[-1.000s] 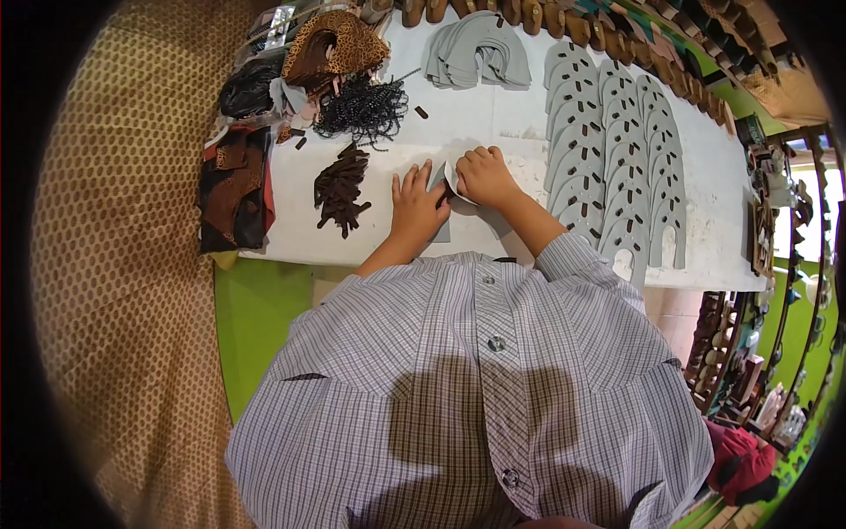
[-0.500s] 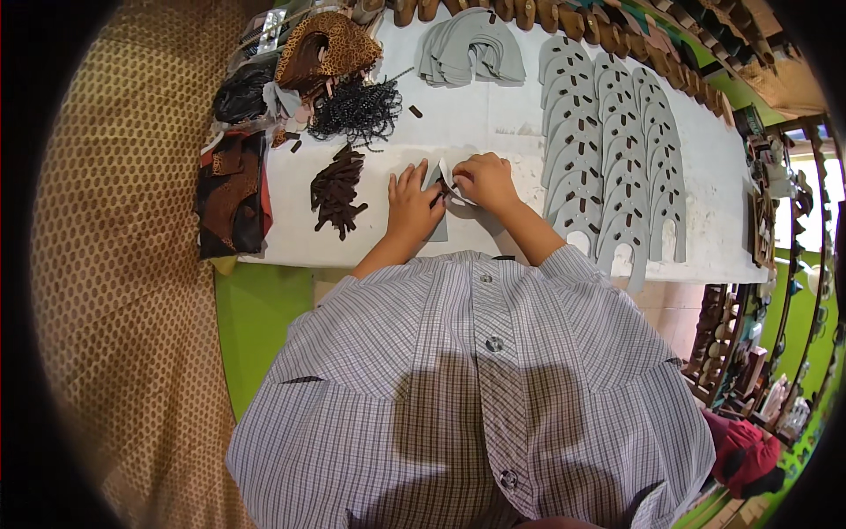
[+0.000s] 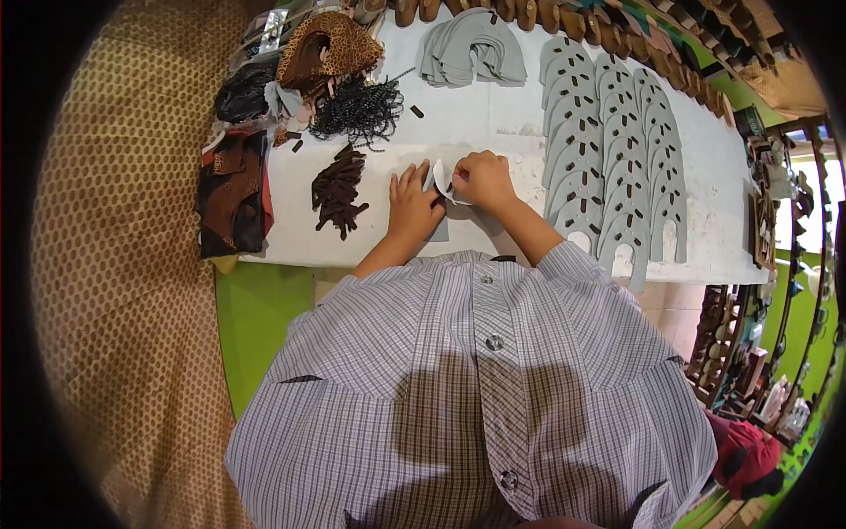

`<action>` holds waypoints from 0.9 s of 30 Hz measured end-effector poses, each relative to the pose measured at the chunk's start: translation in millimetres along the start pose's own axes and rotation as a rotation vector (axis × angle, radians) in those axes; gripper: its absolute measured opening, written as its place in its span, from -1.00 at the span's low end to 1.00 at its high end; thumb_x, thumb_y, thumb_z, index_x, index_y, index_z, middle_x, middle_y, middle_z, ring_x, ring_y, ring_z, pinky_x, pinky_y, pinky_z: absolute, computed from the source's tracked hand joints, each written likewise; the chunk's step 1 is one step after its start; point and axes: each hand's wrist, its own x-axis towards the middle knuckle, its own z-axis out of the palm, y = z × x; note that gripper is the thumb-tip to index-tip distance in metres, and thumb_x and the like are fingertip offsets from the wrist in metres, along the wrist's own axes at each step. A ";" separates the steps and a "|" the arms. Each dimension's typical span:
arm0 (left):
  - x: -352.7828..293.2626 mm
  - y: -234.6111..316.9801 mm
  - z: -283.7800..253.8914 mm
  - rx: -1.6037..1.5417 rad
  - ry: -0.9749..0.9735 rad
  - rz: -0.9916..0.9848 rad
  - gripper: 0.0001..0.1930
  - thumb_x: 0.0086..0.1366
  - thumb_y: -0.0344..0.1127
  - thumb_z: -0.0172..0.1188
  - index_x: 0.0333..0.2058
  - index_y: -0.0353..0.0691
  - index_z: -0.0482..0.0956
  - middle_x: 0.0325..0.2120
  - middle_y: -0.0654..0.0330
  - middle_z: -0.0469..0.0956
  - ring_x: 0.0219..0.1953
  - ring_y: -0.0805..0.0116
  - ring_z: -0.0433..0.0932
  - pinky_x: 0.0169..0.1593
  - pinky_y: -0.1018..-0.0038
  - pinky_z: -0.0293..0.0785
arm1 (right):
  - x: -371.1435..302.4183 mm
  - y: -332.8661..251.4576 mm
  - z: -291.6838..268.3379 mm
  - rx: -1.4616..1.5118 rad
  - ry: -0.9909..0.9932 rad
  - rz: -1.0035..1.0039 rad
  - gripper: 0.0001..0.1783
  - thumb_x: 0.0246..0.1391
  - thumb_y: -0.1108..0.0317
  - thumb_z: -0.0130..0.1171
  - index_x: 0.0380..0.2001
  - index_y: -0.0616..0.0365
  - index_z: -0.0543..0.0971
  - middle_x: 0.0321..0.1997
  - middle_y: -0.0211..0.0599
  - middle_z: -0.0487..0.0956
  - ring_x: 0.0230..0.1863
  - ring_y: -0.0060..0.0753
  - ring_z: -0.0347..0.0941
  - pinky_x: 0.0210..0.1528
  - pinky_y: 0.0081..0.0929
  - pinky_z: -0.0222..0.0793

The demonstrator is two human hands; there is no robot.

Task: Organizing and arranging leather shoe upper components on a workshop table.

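My left hand (image 3: 411,204) lies with its fingers spread on a grey cut-out piece (image 3: 438,231), its thumb near the raised part. The pale edge of this piece (image 3: 440,175) curls upward between my two hands. My right hand (image 3: 483,181) is closed in a pinch beside that curled edge. A small dark bit shows at its fingertips, but what they grip is mostly hidden. To the left of my left hand lies a pile of dark brown strips (image 3: 338,189).
Rows of overlapping grey U-shaped pieces (image 3: 577,141) with dark strips in them lie at right. Another grey stack (image 3: 471,48) is farther back. Black beaded cords (image 3: 361,110), leopard-print pieces (image 3: 339,48) and brown scraps (image 3: 231,198) sit at left. Brown shoe forms (image 3: 608,37) line the far edge.
My right hand has shifted slightly left, its fingers drawn in tighter. The curled pale edge now stands a little more upright and farther left. My left hand stays nearly in place.
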 end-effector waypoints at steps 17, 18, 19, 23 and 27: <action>-1.6 3.1 8.2 0.175 -0.026 -0.046 -0.46 0.03 -0.12 0.05 0.06 -0.02 0.36 0.18 0.05 0.14 0.22 0.02 0.06 0.22 -0.08 -0.23 | 5.9 19.2 9.7 -0.010 0.048 -0.202 -0.85 -0.23 0.25 0.03 -0.56 0.05 0.50 -0.42 -0.36 0.48 -0.21 -0.24 0.34 -0.13 -0.25 0.13; -1.9 2.8 8.5 0.179 -0.028 -0.047 -0.46 0.03 -0.12 0.05 0.06 -0.01 0.36 0.18 0.05 0.13 0.22 0.03 0.05 0.22 -0.08 -0.23 | 5.7 19.7 10.0 -0.011 0.047 -0.204 -0.85 -0.23 0.25 0.03 -0.56 0.05 0.50 -0.42 -0.36 0.48 -0.21 -0.24 0.34 -0.13 -0.25 0.13; -2.3 2.4 8.6 0.182 -0.030 -0.047 -0.45 0.03 -0.12 0.05 0.06 0.00 0.36 0.19 0.05 0.12 0.22 0.03 0.05 0.22 -0.08 -0.23 | 5.5 20.1 10.4 0.007 0.056 -0.201 -0.85 -0.23 0.26 0.02 -0.56 0.05 0.50 -0.42 -0.36 0.48 -0.21 -0.24 0.34 -0.13 -0.24 0.13; -1.9 4.1 5.3 0.178 -0.049 -0.056 -0.45 0.02 -0.12 0.06 0.06 0.02 0.36 0.19 0.06 0.12 0.23 0.03 0.04 0.22 -0.08 -0.24 | 4.4 21.5 13.6 0.048 0.090 -0.194 -0.84 -0.21 0.27 0.02 -0.53 0.07 0.51 -0.41 -0.35 0.47 -0.20 -0.22 0.34 -0.12 -0.22 0.12; -0.6 5.6 3.8 0.176 -0.073 -0.076 -0.45 0.01 -0.12 0.06 0.06 0.04 0.36 0.19 0.07 0.12 0.23 0.03 0.03 0.22 -0.08 -0.24 | 6.2 25.2 15.8 0.079 0.096 -0.177 -0.83 -0.20 0.27 0.03 -0.52 0.08 0.52 -0.41 -0.35 0.48 -0.21 -0.20 0.34 -0.12 -0.21 0.12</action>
